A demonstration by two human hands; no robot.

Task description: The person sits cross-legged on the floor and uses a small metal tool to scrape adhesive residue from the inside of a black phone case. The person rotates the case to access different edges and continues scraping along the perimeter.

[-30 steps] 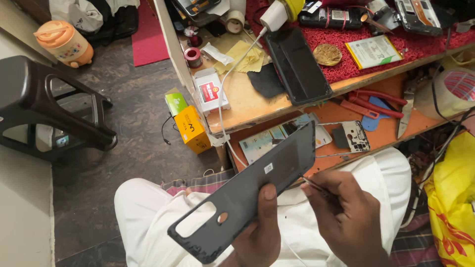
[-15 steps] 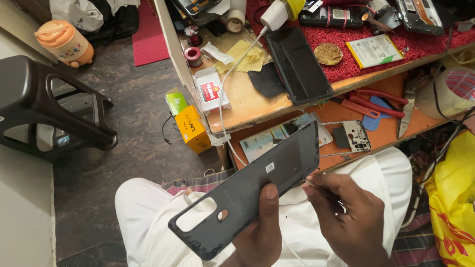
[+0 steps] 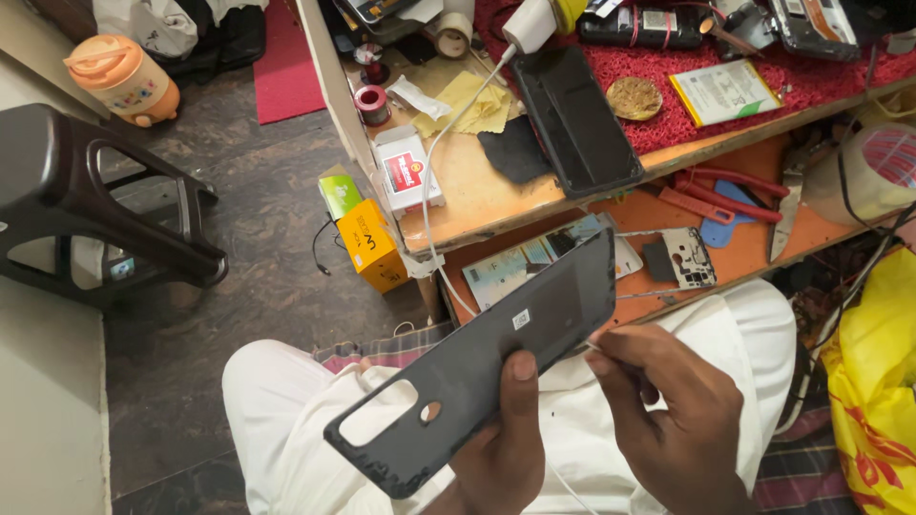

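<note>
Over my lap, my left hand (image 3: 501,448) gripped the dark phone back cover (image 3: 477,367), now tilted steeper toward 2 o'clock, while my right hand (image 3: 668,410) kept pinching a thin tool (image 3: 593,345) at its edge.

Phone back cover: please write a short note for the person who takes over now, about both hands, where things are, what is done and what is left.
Left hand: holds the dark phone back cover from below, thumb on its face, over the lap.
Right hand: pinches a thin tool at the cover's lower edge; its tip is too small to see.
Things: phone body lies open on the workbench; small circuit part on the lower shelf.
Done: cover is off the phone.
Left: the edge work looks unfinished; cover is not yet back on.
</note>
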